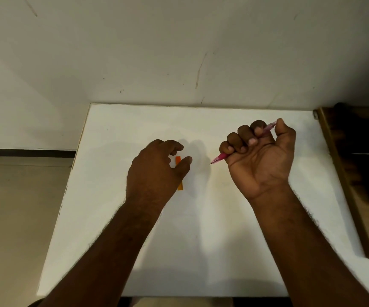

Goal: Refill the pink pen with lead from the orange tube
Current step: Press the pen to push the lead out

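On the white desk (201, 240), the orange tube (178, 160) lies flat under the left hand (154, 171). That hand is half open and curved over it, thumb at 3 o'clock, not holding it yet, I think. The tube could slide away if the fingers push it sideways. At 3 o'clock from the tube, the right hand (260, 156) is a closed fist, palm up, around the pink pen (220, 157). Its tip points toward 8 o'clock. The thin lead could snap later.

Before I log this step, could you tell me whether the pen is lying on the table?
No, the right hand holds the pen in a fist above the table.
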